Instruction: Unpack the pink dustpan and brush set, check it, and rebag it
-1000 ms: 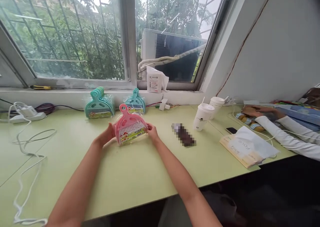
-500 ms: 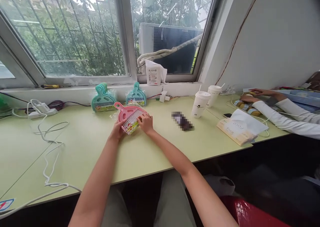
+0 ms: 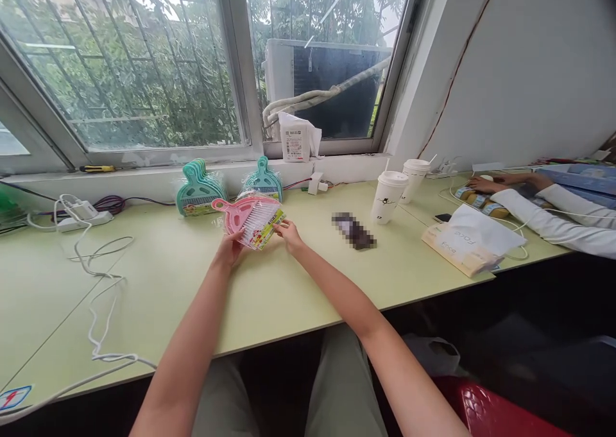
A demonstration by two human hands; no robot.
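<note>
A pink dustpan and brush set (image 3: 248,217) in clear plastic, with a yellow-green label on its lower edge, is tilted above the table between my hands. My left hand (image 3: 230,248) grips its lower left edge. At the label's right end, my right hand (image 3: 289,234) pinches the edge between thumb and fingers. Behind it, a stack of turquoise dustpan sets (image 3: 199,190) leans against the wall below the window. A smaller group of turquoise sets (image 3: 263,181) stands to its right, partly covered by the pink one.
Two white cups (image 3: 389,196) with straws, a blurred dark object (image 3: 353,230) and a tissue pack (image 3: 459,241) are on the right. White cables (image 3: 99,273) cross the left side. A co-worker's hands (image 3: 486,185) touch yellowish rolls at far right.
The pink set has turned, its handle swinging left and its label edge rising at the right. My right hand has shifted right, from over the front to the label's end.
</note>
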